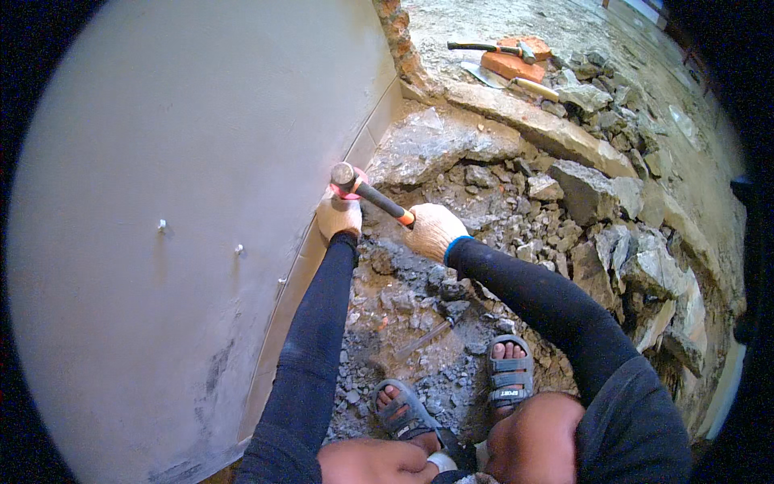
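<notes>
My right hand [436, 231], in a pale glove with a blue cuff, is closed round the black and orange handle of a hammer [379, 198]. The hammer's metal head lies directly over my left hand [339, 216], close to the grey wall. That left hand, gloved too, is closed on a chisel with a pinkish-red guard [359, 179]. The hammer head hides most of the chisel, and its tip is out of sight. Beside both hands lies broken concrete rubble [484, 177], at the foot of the wall by a strip of tile [363, 149].
The grey wall [201, 137] rises on the left, with small white fittings [161, 225] sticking out. Large broken slabs [653, 270] are heaped at right. At the far side, another hammer [492, 49] rests on orange bricks [513, 66] beside a trowel [484, 75]. My sandalled feet stand in rubble.
</notes>
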Action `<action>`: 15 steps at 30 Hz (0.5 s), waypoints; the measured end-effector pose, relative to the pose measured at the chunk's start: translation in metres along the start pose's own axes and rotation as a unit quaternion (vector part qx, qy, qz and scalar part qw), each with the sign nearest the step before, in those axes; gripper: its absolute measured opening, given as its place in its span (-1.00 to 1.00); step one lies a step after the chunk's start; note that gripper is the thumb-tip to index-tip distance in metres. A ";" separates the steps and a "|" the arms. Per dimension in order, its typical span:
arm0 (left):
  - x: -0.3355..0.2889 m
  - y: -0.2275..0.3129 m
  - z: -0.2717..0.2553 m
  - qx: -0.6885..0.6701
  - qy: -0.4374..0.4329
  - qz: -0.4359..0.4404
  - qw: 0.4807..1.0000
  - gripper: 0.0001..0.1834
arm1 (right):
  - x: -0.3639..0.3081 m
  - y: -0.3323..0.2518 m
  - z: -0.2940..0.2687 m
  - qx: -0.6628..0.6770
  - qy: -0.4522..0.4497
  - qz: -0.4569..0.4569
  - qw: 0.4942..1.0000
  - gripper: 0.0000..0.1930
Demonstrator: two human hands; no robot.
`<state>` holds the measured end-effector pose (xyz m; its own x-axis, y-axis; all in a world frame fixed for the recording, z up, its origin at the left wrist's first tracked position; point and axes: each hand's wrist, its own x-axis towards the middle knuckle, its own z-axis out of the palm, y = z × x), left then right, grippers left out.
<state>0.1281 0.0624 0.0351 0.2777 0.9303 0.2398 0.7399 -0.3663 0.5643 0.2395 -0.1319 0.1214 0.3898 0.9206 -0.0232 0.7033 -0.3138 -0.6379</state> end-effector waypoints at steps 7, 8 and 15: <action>0.013 -0.015 0.020 -0.146 -0.037 0.023 0.988 -0.71 | -0.023 -0.037 -0.035 0.147 0.103 -0.031 0.983 -0.71; 0.021 -0.027 0.033 -0.190 -0.052 0.009 0.980 -0.71 | -0.021 -0.045 -0.044 0.178 0.115 -0.042 0.976 -0.73; 0.021 -0.045 0.049 -0.193 -0.028 0.021 0.981 -0.58 | 0.018 -0.030 -0.028 0.137 0.123 -0.085 0.979 -0.73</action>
<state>0.1305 0.0996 -0.0244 0.3437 0.9102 0.2311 0.4431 -0.3742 0.8146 0.2419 -0.1119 0.1615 0.4367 0.8596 0.2654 0.5973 -0.0565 -0.8000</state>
